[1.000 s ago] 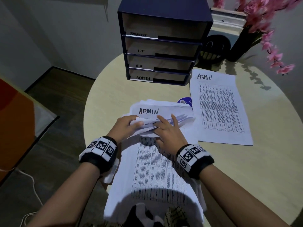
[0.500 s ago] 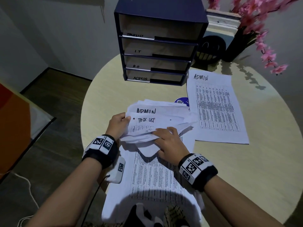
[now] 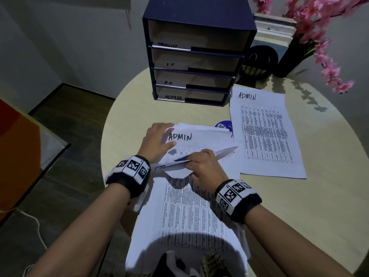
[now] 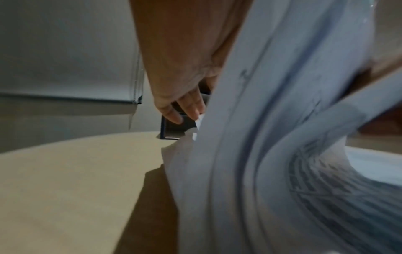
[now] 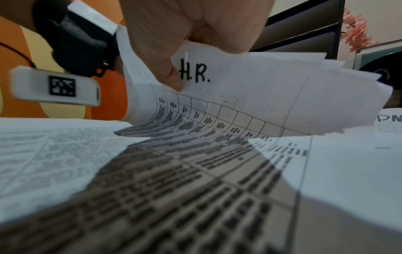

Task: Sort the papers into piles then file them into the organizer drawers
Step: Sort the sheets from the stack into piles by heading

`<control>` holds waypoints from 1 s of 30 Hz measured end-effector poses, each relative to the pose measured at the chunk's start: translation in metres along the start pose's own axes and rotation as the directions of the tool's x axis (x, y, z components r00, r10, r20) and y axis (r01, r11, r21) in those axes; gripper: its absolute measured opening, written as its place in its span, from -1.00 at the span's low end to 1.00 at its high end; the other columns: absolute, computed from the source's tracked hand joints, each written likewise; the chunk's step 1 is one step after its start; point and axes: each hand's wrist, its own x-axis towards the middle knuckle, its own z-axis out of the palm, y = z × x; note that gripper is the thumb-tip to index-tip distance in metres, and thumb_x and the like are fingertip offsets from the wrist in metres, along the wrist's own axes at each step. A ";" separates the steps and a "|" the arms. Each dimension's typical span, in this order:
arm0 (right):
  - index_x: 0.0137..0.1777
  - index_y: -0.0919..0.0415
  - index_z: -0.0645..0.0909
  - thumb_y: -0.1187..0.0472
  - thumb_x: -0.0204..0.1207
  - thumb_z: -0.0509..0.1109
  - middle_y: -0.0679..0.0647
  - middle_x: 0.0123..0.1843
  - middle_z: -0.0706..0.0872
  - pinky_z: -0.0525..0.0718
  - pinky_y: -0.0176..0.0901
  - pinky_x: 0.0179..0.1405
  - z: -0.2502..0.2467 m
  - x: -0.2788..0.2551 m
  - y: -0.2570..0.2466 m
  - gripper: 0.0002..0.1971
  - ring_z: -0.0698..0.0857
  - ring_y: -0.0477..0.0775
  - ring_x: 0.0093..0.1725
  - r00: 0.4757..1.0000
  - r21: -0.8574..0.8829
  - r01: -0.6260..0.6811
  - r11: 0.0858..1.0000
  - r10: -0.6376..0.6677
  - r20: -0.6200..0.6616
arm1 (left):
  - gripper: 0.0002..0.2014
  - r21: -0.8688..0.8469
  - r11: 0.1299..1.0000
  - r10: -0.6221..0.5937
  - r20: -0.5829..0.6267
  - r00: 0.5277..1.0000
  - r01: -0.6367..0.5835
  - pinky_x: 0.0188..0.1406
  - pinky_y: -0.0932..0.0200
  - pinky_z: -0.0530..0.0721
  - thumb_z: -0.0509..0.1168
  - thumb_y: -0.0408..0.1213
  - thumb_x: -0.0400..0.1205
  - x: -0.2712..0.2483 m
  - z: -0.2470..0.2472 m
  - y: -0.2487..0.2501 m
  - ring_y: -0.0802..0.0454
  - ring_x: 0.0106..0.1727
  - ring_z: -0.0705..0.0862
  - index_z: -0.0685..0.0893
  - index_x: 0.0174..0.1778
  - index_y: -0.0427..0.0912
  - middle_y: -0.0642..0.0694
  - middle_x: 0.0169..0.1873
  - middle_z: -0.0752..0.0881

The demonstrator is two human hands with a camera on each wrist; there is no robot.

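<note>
dim room; hard shadows; wrist views blurred, edges warped

Fanned paper stack point(image 3: 199, 140) mid-table, ADMIN sheet point(image 3: 265, 132) beside, organizer point(image 3: 195, 62) behind

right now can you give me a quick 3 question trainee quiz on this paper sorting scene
1. True or false: the loose white sheet headed ADMIN on the round beige table lies right of the dark blue four-drawer organizer.
2. Which label is on the organizer's bottom drawer? A) I.T B) H.R C) ADMIN
3. What heading shows on the underside sheet that the right hand lifts, seen from the right wrist view?

Key
1. True
2. C, ADMIN
3. H.R.; the left hand holds the lifted white paper bundle at its left edge.
</note>
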 end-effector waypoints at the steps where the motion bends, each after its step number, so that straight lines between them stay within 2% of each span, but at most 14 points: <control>1: -0.33 0.20 0.73 0.37 -0.12 0.57 0.07 -0.20 0.78 0.27 -0.09 -0.06 0.000 -0.001 -0.001 -0.71 0.77 0.13 -0.24 1.000 0.005 -0.007 1.000 0.007 -0.003 | -0.48 0.098 0.995 0.017 0.018 1.000 -0.018 0.39 -0.08 0.36 0.36 -0.17 0.53 0.006 0.001 -0.001 -0.12 0.39 0.37 0.45 0.42 -0.04 -0.13 0.38 0.43; 3: -0.29 0.21 0.73 0.38 -0.11 0.61 0.16 -0.11 0.74 0.31 -0.10 -0.11 -0.001 -0.002 -0.002 -0.68 0.75 0.20 -0.24 1.000 0.007 -0.020 1.000 0.020 -0.021 | -0.53 0.189 0.980 0.056 0.044 0.997 -0.064 0.37 -0.13 0.38 0.38 -0.23 0.53 0.012 0.001 0.006 -0.19 0.38 0.41 0.52 0.37 -0.09 -0.15 0.36 0.50; 8: -0.25 0.22 0.70 0.47 0.00 0.55 0.38 0.26 0.60 0.64 0.01 -0.17 -0.004 0.003 -0.001 -0.70 0.75 0.34 -0.13 0.994 0.066 -0.094 0.993 0.097 -0.042 | -0.86 0.277 0.927 0.248 0.053 0.967 -0.252 0.13 -0.13 0.58 0.35 -0.35 0.51 0.001 0.002 0.001 -0.22 0.01 0.71 0.74 -0.08 -0.29 -0.23 -0.06 0.79; 11: -0.23 0.18 0.71 0.50 0.04 0.51 0.40 0.41 0.53 0.60 -0.02 -0.13 -0.001 0.004 0.001 -0.70 0.74 0.35 -0.05 0.994 0.055 -0.106 0.993 0.106 0.008 | -0.91 -0.026 0.994 0.107 0.056 0.993 -0.106 -0.06 0.03 0.67 0.37 -0.39 0.51 -0.010 0.004 -0.009 -0.18 -0.21 0.71 0.74 -0.20 -0.35 -0.34 -0.24 0.77; 14: -0.26 0.18 0.69 0.52 0.01 0.55 0.40 0.44 0.51 0.61 -0.03 -0.12 0.000 0.003 -0.001 -0.68 0.75 0.36 -0.01 0.995 0.057 -0.100 0.993 0.099 0.033 | -0.86 -0.075 0.997 0.007 -0.034 0.999 -0.009 -0.32 0.21 0.43 0.36 -0.40 0.54 -0.018 0.007 -0.013 -0.14 -0.33 0.54 0.75 -0.24 -0.41 -0.40 -0.34 0.73; 17: -0.29 0.19 0.66 0.52 0.01 0.56 0.41 0.46 0.49 0.60 -0.07 -0.17 -0.003 0.002 -0.002 -0.68 0.76 0.30 0.00 0.995 0.057 -0.098 0.994 0.097 0.017 | -0.90 -0.126 0.991 -0.059 -0.164 0.985 0.038 -0.47 0.47 0.40 0.33 -0.52 0.49 -0.020 0.010 -0.013 -0.04 -0.38 0.50 0.76 -0.26 -0.40 -0.26 -0.46 0.67; 20: -0.20 0.19 0.66 0.52 0.07 0.51 0.38 0.51 0.42 0.58 -0.08 -0.18 -0.002 -0.001 -0.002 -0.67 0.74 0.28 -0.08 0.995 0.072 -0.098 0.993 0.097 0.011 | -0.88 -0.135 0.986 -0.118 -0.185 0.976 0.094 -0.54 0.37 0.30 0.23 -0.59 0.45 -0.016 0.012 -0.015 0.00 -0.49 0.42 0.65 -0.36 -0.49 -0.15 -0.58 0.50; 21: -0.18 0.20 0.66 0.53 0.08 0.50 0.37 0.52 0.42 0.59 -0.07 -0.17 -0.002 -0.003 -0.002 -0.68 0.73 0.28 -0.12 0.995 0.075 -0.095 0.993 0.095 0.003 | -0.85 -0.153 0.984 -0.123 -0.184 0.975 0.095 -0.52 0.28 0.28 0.22 -0.61 0.45 -0.015 0.012 -0.016 0.10 -0.45 0.27 0.57 -0.45 -0.46 -0.09 -0.62 0.44; 22: -0.18 0.21 0.66 0.54 0.09 0.49 0.37 0.52 0.42 0.60 -0.07 -0.15 -0.002 -0.005 -0.002 -0.68 0.72 0.28 -0.16 0.996 0.075 -0.091 0.993 0.092 -0.007 | -0.75 -0.207 0.973 -0.140 -0.156 0.978 0.106 -0.54 0.26 0.25 0.24 -0.61 0.46 -0.014 0.011 -0.016 -0.02 -0.56 0.45 0.45 -0.54 -0.37 0.02 -0.70 0.40; 23: -0.18 0.22 0.66 0.54 0.08 0.49 0.37 0.51 0.43 0.62 -0.06 -0.14 -0.003 -0.006 -0.002 -0.68 0.72 0.28 -0.20 0.996 0.074 -0.086 0.993 0.088 -0.021 | -0.65 -0.282 0.954 -0.142 -0.136 0.981 0.099 -0.60 0.31 0.22 0.27 -0.56 0.50 -0.014 0.012 -0.015 0.02 -0.30 0.69 0.36 -0.57 -0.29 0.05 -0.79 0.37; 24: -0.20 0.23 0.66 0.54 0.06 0.50 0.36 0.49 0.46 0.63 -0.06 -0.13 -0.005 -0.007 -0.002 -0.68 0.72 0.27 -0.23 0.996 0.071 -0.081 0.994 0.084 -0.039 | -0.59 -0.350 0.930 -0.160 -0.099 0.982 0.116 -0.65 0.36 0.20 0.29 -0.47 0.55 -0.014 0.012 -0.014 0.15 -0.71 0.46 0.31 -0.58 -0.23 0.07 -0.84 0.35; 25: -0.22 0.24 0.67 0.53 0.02 0.53 0.36 0.45 0.51 0.65 -0.06 -0.13 -0.006 -0.008 -0.003 -0.68 0.72 0.26 -0.25 0.995 0.063 -0.076 0.995 0.080 -0.058 | -0.56 -0.412 0.903 -0.172 -0.087 0.981 0.122 -0.68 0.40 0.20 0.29 -0.35 0.60 -0.012 0.013 -0.014 0.25 -0.67 0.18 0.28 -0.58 -0.20 0.07 -0.85 0.32; 28: -0.28 0.24 0.71 0.49 -0.11 0.60 0.30 0.24 0.71 0.59 -0.13 -0.08 -0.007 -0.014 -0.004 -0.64 0.77 0.19 -0.25 0.994 0.026 -0.055 0.998 0.058 -0.096 | -0.51 -0.551 0.813 -0.274 -0.083 0.958 0.185 -0.69 0.40 0.27 0.23 -0.17 0.64 -0.007 0.016 -0.018 0.18 -0.70 0.23 0.27 -0.60 -0.14 0.10 -0.82 0.28; 30: -0.32 0.24 0.72 0.51 -0.17 0.63 0.24 0.08 0.79 0.39 -0.08 -0.06 -0.004 -0.019 -0.004 -0.63 0.79 0.17 -0.22 0.994 0.015 -0.031 0.999 0.032 -0.109 | -0.53 -0.564 0.798 -0.301 -0.067 0.951 0.213 -0.49 0.32 0.37 0.22 0.02 0.61 -0.004 0.014 -0.020 0.04 -0.57 0.36 0.38 -0.55 -0.16 0.01 -0.66 0.41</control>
